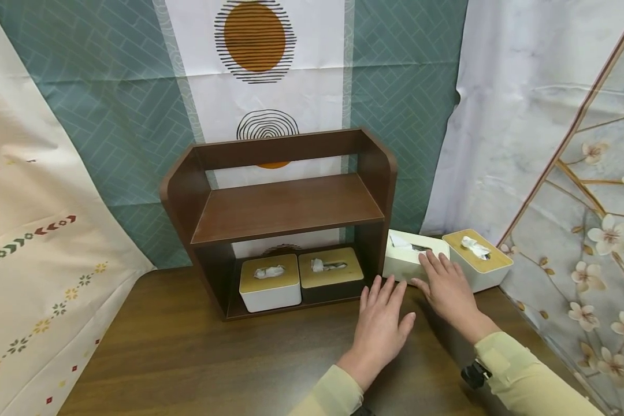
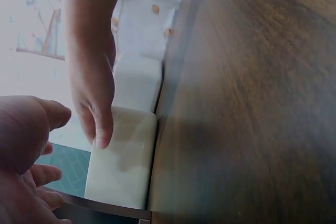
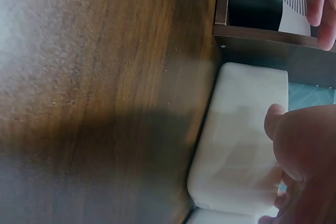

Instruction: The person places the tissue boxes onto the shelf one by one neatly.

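A cream tissue box (image 1: 403, 267) with a tissue poking from its top slot stands against the right side of the brown shelf. My right hand (image 1: 449, 292) reaches over it with fairly straight fingers; in the left wrist view the thumb lies before the front of the cream box (image 2: 118, 177). Whether it touches the box, I cannot tell. My left hand (image 1: 379, 326) hovers by the shelf's lower right corner, fingers spread, holding nothing. On the lower shelf sit a white tissue box (image 1: 270, 296) and a black tissue box (image 1: 333, 290), both with wood-coloured lids.
The two-tier brown shelf (image 1: 286, 208) stands at the back of the dark wooden table (image 1: 229, 358). Right of the cream box is another white tissue box (image 1: 491, 279) with a wood-coloured lid. Patterned cloths (image 1: 411, 104) hang behind and at both sides.
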Demonstrator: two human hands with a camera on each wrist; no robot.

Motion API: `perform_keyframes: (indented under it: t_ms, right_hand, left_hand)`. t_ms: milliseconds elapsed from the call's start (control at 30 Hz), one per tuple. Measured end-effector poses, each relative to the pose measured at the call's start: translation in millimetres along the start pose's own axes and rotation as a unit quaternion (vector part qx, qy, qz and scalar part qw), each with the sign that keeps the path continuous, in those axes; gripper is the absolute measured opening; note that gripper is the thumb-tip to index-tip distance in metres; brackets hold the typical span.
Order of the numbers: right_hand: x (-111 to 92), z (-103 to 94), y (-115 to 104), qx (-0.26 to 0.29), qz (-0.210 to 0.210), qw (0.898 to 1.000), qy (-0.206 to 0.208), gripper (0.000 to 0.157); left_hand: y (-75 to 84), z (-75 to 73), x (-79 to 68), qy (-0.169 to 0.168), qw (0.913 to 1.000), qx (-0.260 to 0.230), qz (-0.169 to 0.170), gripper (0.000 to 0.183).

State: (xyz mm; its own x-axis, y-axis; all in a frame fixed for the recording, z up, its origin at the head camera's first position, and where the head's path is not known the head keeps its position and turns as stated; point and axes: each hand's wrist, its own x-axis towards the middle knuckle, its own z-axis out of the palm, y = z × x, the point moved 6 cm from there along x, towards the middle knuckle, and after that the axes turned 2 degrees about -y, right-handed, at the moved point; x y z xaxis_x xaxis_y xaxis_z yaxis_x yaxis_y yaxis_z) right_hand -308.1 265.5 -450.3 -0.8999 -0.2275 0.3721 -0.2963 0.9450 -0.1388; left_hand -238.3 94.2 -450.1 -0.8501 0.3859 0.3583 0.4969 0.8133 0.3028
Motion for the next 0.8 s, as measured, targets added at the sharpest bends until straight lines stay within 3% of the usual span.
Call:
perform_keyframes:
  t_ms: [367,633,800]
  right_hand:
    - [-20,-4.0,-3,0.007,-0.011,1.0,-0.001,0.076]
    - [-42,-12.8,-1,0.029,-0.021,0.999,0.007,0.08]
    - [-55,-18.1,-1,0.037,-0.025,0.999,0.005,0.08]
  left_hand:
    - [8.9,-1.6,-4.5,0.016,0.9991,-0.031,0.025,0.059]
    - [4.2,1.1,-2.5,0.003,0.9974,-0.071,0.007,0.06]
    - [-0.6,5.0,-0.7,-0.012,0.9916,-0.127,-0.016,0.062]
